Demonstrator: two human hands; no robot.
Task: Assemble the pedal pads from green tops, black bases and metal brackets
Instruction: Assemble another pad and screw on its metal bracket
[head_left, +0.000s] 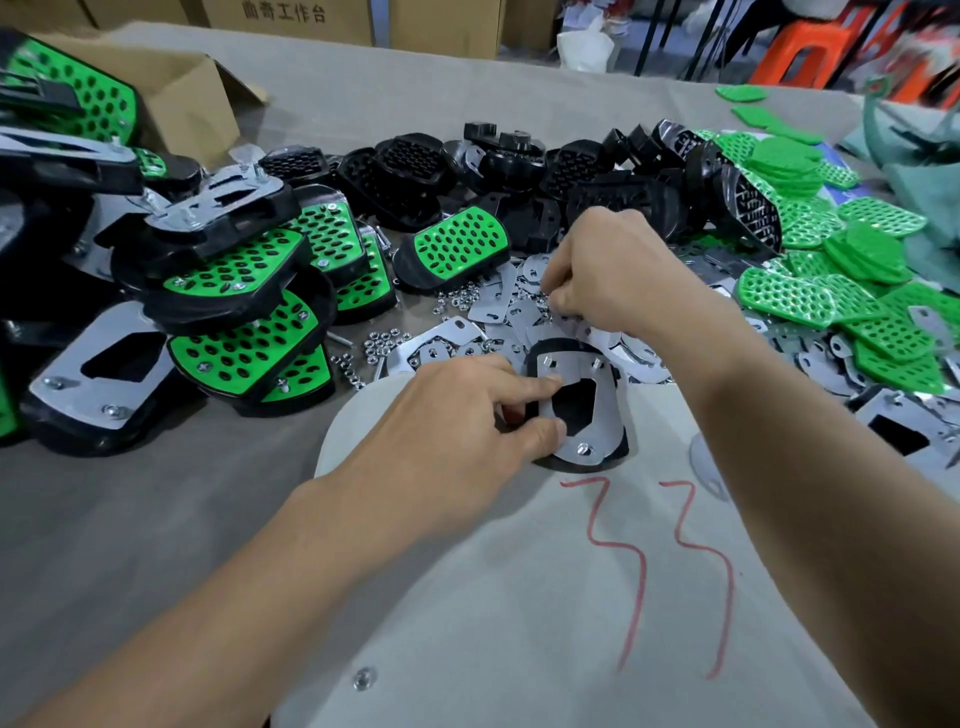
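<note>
A pedal pad (576, 410) lies face down on the pale board, its black base rimmed around a metal bracket (597, 441) with a nut near the bottom. My left hand (462, 415) holds its left edge, index finger and thumb pinching the bracket's side. My right hand (618, 270) hovers just beyond it over the heap of loose metal brackets (498, 301) and nuts (382, 345), fingertips curled down into the parts; what they pinch is hidden. Black bases (410, 171) pile at the back, green tops (789, 296) at the right.
Finished pads (234, 312) are stacked at the left beside an open cardboard box (182, 93). The pale board (519, 597) carries red marks and a screw (363, 678). Another bracketed pad (904, 431) lies at the right edge. Cartons and an orange stool stand behind the table.
</note>
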